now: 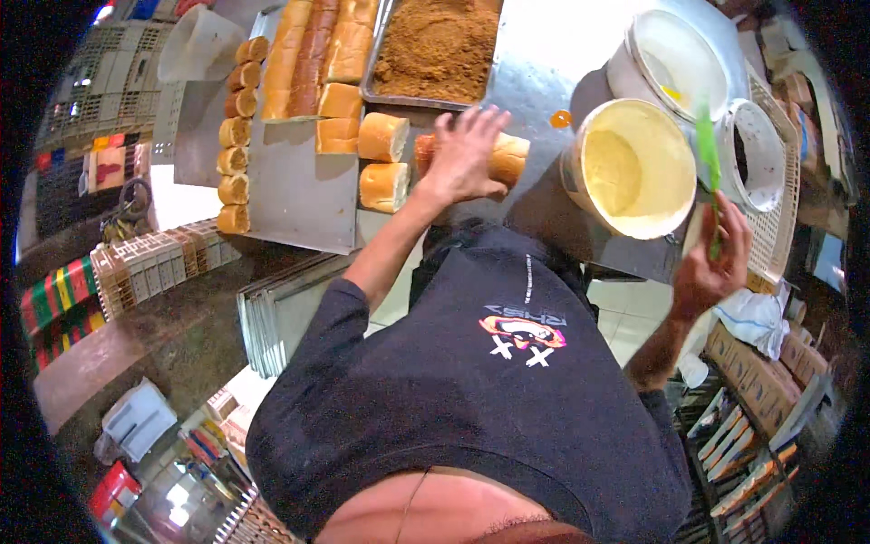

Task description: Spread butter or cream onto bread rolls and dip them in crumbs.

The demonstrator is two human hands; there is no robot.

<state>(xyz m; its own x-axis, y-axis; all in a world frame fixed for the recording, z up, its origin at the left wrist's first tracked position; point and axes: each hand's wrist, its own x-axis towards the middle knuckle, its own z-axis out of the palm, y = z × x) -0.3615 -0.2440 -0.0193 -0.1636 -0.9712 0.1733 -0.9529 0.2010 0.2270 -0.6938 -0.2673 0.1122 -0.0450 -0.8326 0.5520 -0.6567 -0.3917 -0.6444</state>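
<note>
The steel worktop [544, 72] carries all items. A tray of brown crumbs [437, 47] sits at its far edge, with long bread loaves [313, 54] to the left of it. A large tub of pale cream [634, 168] stands to the right of centre; a second, nearly empty tub [675, 59] stands behind it. A row of small rolls [236, 136] lines the left edge of a flat board.

The left hand [462, 154] rests palm-down on a cut bread roll [507, 156]; its grip is spread, fingers splayed over the roll's top. The roll lies directly beneath the palm, between two cut bread pieces [383, 163] and the cream tub.

The right hand [716, 258] has its grip pressed together around a green spatula [709, 154], whose blade points up beside the tub rim.
</note>
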